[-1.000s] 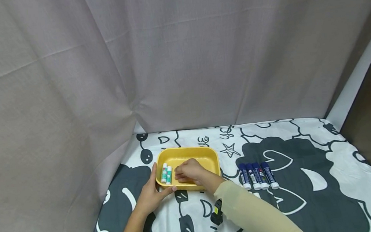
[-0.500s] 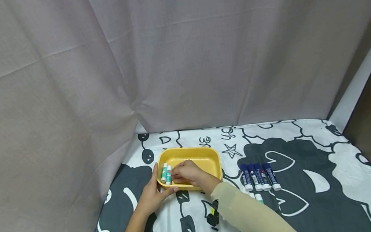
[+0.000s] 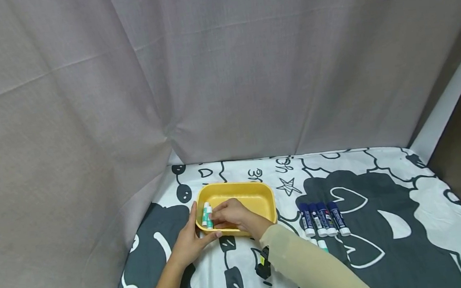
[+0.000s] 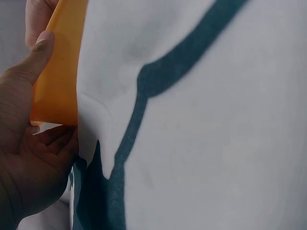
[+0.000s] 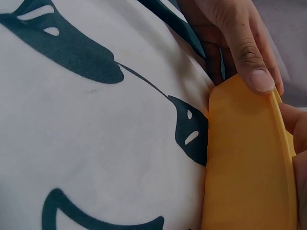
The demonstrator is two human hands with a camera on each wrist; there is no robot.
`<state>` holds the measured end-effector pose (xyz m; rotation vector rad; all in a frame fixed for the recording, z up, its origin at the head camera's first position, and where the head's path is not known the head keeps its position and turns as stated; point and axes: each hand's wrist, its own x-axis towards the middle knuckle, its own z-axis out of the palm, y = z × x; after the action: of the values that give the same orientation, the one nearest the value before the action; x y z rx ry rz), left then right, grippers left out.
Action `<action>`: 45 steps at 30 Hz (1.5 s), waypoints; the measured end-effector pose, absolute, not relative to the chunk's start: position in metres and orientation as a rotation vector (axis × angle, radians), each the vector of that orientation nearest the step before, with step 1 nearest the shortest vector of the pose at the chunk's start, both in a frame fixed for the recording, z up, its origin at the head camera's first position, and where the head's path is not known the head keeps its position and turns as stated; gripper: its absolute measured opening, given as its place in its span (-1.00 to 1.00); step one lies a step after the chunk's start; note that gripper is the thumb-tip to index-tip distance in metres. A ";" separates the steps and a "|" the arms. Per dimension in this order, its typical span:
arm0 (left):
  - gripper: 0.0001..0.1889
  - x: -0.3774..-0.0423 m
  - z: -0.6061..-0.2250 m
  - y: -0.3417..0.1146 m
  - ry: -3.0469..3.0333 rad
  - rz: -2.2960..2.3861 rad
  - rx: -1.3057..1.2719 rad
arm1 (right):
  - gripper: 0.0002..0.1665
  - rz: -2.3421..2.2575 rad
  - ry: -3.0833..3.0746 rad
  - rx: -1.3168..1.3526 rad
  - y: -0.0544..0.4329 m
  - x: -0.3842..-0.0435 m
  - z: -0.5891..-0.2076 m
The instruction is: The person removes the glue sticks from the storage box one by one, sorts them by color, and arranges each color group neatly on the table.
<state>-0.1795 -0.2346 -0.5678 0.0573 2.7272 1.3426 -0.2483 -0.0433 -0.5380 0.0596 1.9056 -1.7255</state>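
Two small teal-and-white glue sticks [image 3: 204, 214] lie side by side at the left end of a yellow tray [image 3: 255, 188]. My right hand [image 3: 232, 214] reaches into the tray, and its curled fingertips pinch the right-hand glue stick [image 3: 210, 223] near its middle. Part of that stick is hidden behind the fingers. With the left hand [image 3: 190, 243] I grip the tray's front left corner, the thumb along the front rim. In the left wrist view the left thumb [image 4: 44, 45] lies against the tray wall [image 4: 60, 91]. Only the tray's outside [image 5: 244, 158] shows in the right wrist view.
Several dark blue glue sticks [image 3: 321, 218] with white caps lie in a row right of the tray. Teal-and-white sticks [image 3: 322, 245] peek out beyond the right sleeve [image 3: 306, 261]. A patterned cloth [image 3: 232, 253] covers the surface, with a grey curtain [image 3: 224, 71] behind.
My right hand has shifted slightly left, up to the right-hand glue stick, which now sits closer against the other one. The left hand keeps its grip on the tray.
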 end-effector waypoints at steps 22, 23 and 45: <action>0.40 -0.181 -0.565 -0.226 2.725 1.354 0.090 | -0.68 -1.704 2.070 0.126 -0.038 -0.243 -0.527; 0.40 -0.181 -0.564 -0.226 2.723 1.353 0.085 | -0.67 -1.708 2.067 0.128 -0.036 -0.243 -0.524; 0.40 -0.179 -0.566 -0.232 2.717 1.328 0.037 | -0.56 -1.715 2.097 0.090 0.026 -0.219 -0.485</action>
<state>-0.1786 -0.2323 -0.5662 0.0371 2.7175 1.3283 -0.2193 0.0259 -0.4848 0.0900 2.0970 -1.7149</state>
